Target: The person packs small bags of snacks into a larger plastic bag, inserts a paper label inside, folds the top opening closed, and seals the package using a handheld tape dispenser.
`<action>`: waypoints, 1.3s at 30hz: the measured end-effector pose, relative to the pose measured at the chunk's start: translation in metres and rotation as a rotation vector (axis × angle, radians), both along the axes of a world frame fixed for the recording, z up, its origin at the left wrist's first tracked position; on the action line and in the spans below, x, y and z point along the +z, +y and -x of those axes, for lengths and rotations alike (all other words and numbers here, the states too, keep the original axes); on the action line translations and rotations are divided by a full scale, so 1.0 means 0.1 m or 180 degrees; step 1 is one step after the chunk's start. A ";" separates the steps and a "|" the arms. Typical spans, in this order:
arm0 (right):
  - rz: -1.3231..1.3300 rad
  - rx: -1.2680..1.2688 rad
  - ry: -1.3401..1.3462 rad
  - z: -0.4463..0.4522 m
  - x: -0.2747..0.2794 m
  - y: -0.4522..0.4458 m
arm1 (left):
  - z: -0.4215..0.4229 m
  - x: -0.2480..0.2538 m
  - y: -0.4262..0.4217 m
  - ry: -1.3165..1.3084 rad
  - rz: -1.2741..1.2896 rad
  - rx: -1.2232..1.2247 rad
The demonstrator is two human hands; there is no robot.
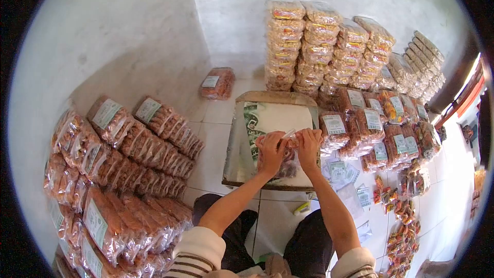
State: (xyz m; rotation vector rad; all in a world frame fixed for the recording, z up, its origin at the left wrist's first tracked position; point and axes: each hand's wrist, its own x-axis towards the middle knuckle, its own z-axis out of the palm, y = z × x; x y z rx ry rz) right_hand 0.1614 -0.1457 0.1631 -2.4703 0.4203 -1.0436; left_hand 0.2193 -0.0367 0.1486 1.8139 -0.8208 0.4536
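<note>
A clear plastic bag of reddish-brown snacks (291,169) lies on a low table (239,149) between my knees. My left hand (270,150) pinches the bag's upper left side, its fingers curled inward. At the upper right, my right hand (309,146) closes on the bag's plastic. A strip of loose clear film shows between the two hands. The fingertips and part of the bag are hidden behind my hands. A white and green printed sheet (280,116) covers the tabletop beneath.
Packed snack bags (139,139) stand in rows on my left. Tall stacks of yellowish bags (285,44) line the back wall. Labelled bags (373,121) are piled on the right, near loose labels (338,171) and small colourful packets (401,231). A yellow-green object (302,208) lies on the floor.
</note>
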 end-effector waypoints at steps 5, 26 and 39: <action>-0.0309 0.0151 -0.0432 0.01 0.22 0.02 | -0.04 0.02 -0.04 0.0077 0.0165 0.0071; 0.0110 0.0354 -0.0637 0.01 0.13 0.21 | 0.02 0.05 0.01 -0.0127 -0.0037 0.0216; -0.1788 0.0048 -0.0243 -0.05 0.12 0.20 | 0.05 0.03 0.05 0.0074 0.0011 -0.0049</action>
